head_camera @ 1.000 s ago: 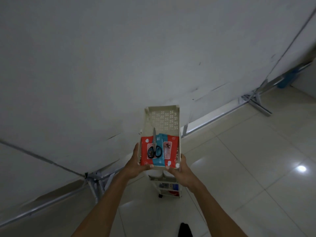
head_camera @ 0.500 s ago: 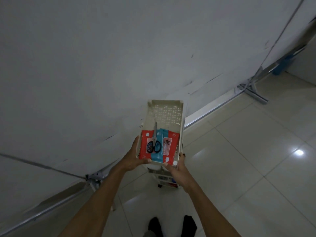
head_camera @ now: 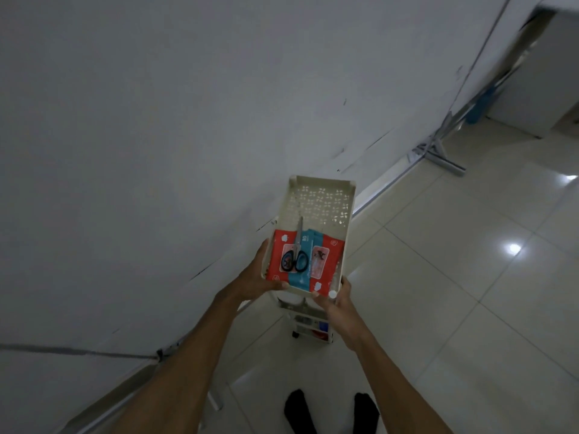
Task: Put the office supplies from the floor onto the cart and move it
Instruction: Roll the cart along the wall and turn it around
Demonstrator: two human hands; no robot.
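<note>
Both hands grip the cart point(head_camera: 316, 202) by its near end, left hand point(head_camera: 257, 277) and right hand point(head_camera: 336, 303). Scissors point(head_camera: 296, 255) lie on the red-and-blue packet point(head_camera: 326, 261) in the top tray. Since a moment ago, both socked feet point(head_camera: 332, 411) have come into view on the floor point(head_camera: 454, 277).

One cream cart point(head_camera: 316, 195) is standing on the tiled floor, and three tiers of it are showing, the lower two only partly. One pair of scissors point(head_camera: 294, 253) with black handles is lying on one red-and-blue packet point(head_camera: 305, 261) in the top tier. Two hands are showing, the left hand point(head_camera: 255, 277) and the right hand point(head_camera: 340, 303). Two dark-socked feet point(head_camera: 332, 411) are showing at the bottom edge. What is sitting in the lower tiers is too small to count.
</note>
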